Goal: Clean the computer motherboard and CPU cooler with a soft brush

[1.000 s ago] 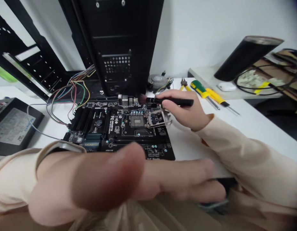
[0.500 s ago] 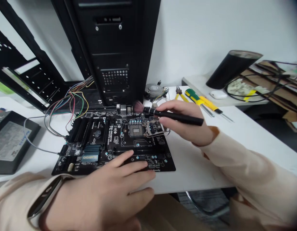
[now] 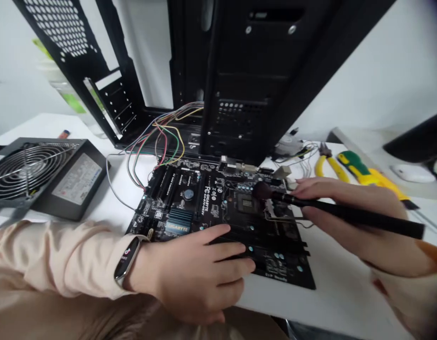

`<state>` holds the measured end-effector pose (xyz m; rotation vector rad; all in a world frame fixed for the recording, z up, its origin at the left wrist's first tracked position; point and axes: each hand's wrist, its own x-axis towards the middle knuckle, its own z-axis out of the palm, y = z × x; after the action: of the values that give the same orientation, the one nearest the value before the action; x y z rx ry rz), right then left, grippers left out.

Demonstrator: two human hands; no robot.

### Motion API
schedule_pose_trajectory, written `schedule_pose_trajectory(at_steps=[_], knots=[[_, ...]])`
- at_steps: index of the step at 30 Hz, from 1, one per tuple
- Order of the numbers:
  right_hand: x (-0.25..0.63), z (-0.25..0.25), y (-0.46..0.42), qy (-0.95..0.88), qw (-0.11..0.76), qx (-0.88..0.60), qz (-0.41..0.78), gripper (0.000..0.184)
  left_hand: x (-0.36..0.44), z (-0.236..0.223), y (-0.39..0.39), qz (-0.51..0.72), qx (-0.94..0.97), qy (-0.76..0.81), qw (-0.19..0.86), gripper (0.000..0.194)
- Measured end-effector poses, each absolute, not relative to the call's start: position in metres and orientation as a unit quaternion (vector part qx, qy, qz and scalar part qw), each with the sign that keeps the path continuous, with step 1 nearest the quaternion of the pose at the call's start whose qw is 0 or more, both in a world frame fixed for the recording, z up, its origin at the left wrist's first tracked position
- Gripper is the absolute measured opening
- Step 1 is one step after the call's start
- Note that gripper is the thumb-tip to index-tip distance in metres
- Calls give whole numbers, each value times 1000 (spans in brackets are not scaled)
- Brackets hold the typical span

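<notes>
A black-handled brush (image 3: 363,216) was gripped by the right hand (image 3: 353,241) above the Gigabyte motherboard (image 3: 190,198); the left hand (image 3: 197,269) was laid open on it.

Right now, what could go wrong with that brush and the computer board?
The soft brush in the right hand is right beside the open CPU socket, so a slip might damage its delicate contacts. The left hand rests on the motherboard and could shift it, perhaps tugging the coloured wires.
</notes>
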<state>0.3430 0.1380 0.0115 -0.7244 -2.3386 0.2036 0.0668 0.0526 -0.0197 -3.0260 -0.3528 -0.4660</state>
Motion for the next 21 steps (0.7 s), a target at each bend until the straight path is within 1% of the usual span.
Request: schedule_pose_trajectory(at_steps=[2, 4, 6, 9, 11, 15, 18, 19, 21], knots=[[345, 11, 137, -908, 317, -261, 84, 21, 67, -21, 53, -153, -981, -113, 30, 36], [344, 9, 136, -928, 280, -228, 88, 26, 67, -20, 53, -151, -981, -115, 27, 35], [343, 8, 137, -935, 262, -222, 86, 25, 67, -20, 53, -152, -981, -116, 21, 35], [345, 5, 141, -914, 295, -270, 64, 15, 67, -21, 53, -153, -981, -118, 14, 33], [346, 4, 141, -903, 315, -287, 57, 14, 68, -21, 53, -149, -981, -122, 7, 32], [346, 5, 138, -923, 289, -239, 88, 28, 69, -19, 53, -140, -981, -132, -6, 31], [347, 7, 139, -932, 292, -202, 76, 34, 70, -18, 53, -131, -982, -133, -15, 31], [349, 8, 139, -929, 305, -199, 64, 32, 70, -18, 53, -130, -983, -131, -19, 30], [352, 11, 137, -911, 343, -225, 51, 21, 70, -19, 54, -138, -982, -130, -25, 30]])
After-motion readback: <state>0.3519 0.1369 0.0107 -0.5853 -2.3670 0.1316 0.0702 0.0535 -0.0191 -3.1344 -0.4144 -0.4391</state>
